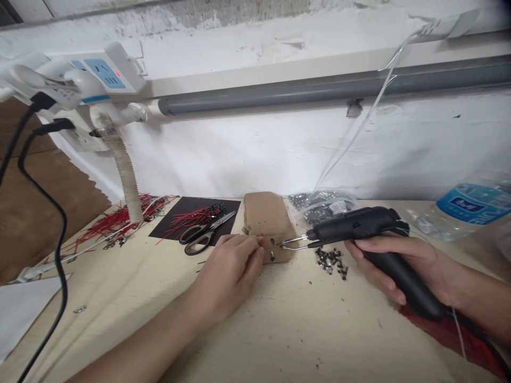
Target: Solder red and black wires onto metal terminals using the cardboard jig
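Observation:
My right hand (403, 260) is wrapped around the handle of a black soldering gun (355, 223), its metal tip pointing left over a piece of brown cardboard (269, 213). Closed on the cardboard's left edge, my left hand (235, 263) pinches a thin red wire (263, 241); only a short bit shows at the fingertips. A small metal-and-black part (272, 255) lies on the cardboard just below the tip. To the right of the cardboard is a pile of small metal parts (332, 261). Black-handled scissors (203, 234) lie left of my left hand.
Red wires with parts rest on a black sheet (162, 226), and more red wires (107, 221) lie farther left. Behind are a clear bag of parts (321, 205) and a water bottle (471, 205). A black cable (62, 250) hangs at left; a corrugated hose (126, 175) reaches the table.

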A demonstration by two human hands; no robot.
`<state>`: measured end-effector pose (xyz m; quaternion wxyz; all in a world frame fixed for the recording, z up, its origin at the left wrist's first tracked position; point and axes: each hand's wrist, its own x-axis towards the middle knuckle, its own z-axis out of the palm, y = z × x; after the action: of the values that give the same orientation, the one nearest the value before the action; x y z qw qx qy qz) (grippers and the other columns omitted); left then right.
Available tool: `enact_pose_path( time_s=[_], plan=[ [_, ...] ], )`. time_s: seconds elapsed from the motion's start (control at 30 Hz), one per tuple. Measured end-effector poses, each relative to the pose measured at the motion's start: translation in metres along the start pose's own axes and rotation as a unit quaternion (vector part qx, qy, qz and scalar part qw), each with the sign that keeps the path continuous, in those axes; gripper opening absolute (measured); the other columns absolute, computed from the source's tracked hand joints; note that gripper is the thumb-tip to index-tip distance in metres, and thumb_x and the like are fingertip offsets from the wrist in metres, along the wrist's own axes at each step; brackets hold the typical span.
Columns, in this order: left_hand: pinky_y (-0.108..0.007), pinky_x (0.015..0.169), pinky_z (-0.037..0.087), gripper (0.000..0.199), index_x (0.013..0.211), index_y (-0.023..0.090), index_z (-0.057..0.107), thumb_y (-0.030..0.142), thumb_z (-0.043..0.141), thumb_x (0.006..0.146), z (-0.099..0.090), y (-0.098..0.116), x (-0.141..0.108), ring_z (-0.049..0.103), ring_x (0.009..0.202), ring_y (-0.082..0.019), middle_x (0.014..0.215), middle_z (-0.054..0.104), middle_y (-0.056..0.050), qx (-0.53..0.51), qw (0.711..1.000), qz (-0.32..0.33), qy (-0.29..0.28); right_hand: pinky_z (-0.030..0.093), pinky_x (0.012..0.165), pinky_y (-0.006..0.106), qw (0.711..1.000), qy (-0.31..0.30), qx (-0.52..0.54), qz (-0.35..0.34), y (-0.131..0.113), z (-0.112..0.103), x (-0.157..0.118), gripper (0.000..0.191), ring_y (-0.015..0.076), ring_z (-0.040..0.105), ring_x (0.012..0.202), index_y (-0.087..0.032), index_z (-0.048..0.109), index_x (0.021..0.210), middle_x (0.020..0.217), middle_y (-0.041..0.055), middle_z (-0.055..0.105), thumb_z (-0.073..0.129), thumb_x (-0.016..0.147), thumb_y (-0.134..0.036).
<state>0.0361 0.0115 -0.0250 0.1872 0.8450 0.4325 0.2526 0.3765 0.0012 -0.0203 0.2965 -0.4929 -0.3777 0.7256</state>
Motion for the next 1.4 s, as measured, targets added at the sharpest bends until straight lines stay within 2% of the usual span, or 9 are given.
enact_pose_path(
  time_s=[0.17,1.03,1.4],
  plan=[
    [-0.040,0.089,0.044,0.029,0.083,0.021,0.051,0.023,0.041,0.110,-0.0009,-0.0008,0.0015,0.061,0.083,-0.018,0.088,0.068,-0.002,0.003,1.000,0.002,-0.006,0.044,0.032,0.020,1.000,0.000,-0.001,0.001,-0.0005,-0.0002,-0.0009,0.037,0.0127,0.052,0.030,-0.022,0.067,0.075,0.044,-0.0014,0.059,0.077,0.081,-0.057],
    [-0.040,0.088,0.044,0.029,0.082,0.020,0.052,0.022,0.042,0.110,-0.0026,0.0012,0.0011,0.061,0.082,-0.019,0.086,0.067,-0.002,0.008,1.000,-0.003,-0.017,0.047,0.033,0.023,1.000,0.003,-0.011,-0.007,-0.0007,-0.0008,0.0007,0.035,0.0133,0.052,0.032,-0.023,0.067,0.078,0.047,-0.0013,0.060,0.076,0.083,-0.056],
    [-0.040,0.089,0.043,0.030,0.081,0.020,0.051,0.022,0.041,0.110,-0.0016,0.0011,0.0021,0.059,0.081,-0.018,0.087,0.066,-0.002,0.011,1.000,0.001,-0.017,0.045,0.032,0.020,1.000,-0.002,-0.013,-0.021,0.0007,0.0006,0.0015,0.036,0.0110,0.049,0.031,-0.022,0.066,0.076,0.045,-0.0029,0.057,0.074,0.086,-0.055]
  ],
)
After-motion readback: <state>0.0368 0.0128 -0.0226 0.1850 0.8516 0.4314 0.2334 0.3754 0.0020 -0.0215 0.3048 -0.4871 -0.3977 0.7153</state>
